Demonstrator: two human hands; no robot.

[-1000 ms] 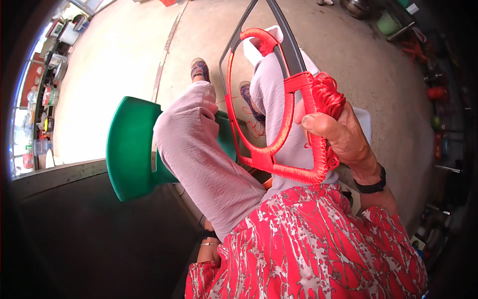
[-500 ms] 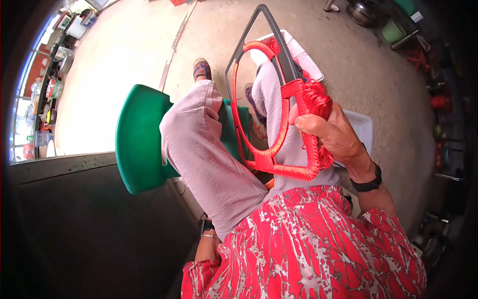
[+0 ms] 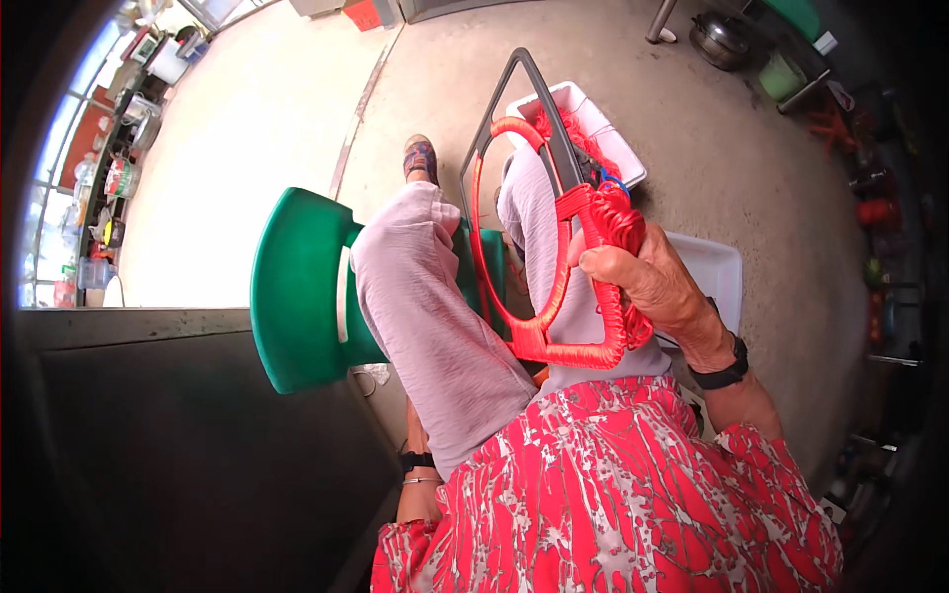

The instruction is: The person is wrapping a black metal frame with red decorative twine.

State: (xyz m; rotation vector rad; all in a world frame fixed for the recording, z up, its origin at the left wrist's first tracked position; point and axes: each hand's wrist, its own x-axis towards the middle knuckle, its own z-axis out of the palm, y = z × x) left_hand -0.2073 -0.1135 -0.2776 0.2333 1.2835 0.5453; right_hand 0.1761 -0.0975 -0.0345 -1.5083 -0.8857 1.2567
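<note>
My right hand is closed on the right side of a dark, roughly four-sided frame. Shiny red cord is wound tightly along its lower bars and around a ring inside it. A loose bundle of the same red cord hangs at the bar, against my fingers. The frame is held tilted above my right thigh. My left hand reaches down beside my left thigh; its fingers are hidden behind the leg, and what they touch cannot be seen.
A green plastic stool stands at my left leg. Past my right knee is a white tub with red cord in it; another white tray lies nearer. A dark panel fills the lower left. Loaded shelves line the left wall.
The view has shifted, so the stool, tub and floor appear lower. More of my left wrist and hand shows beside the thigh. My right hand keeps its grip on the frame.
</note>
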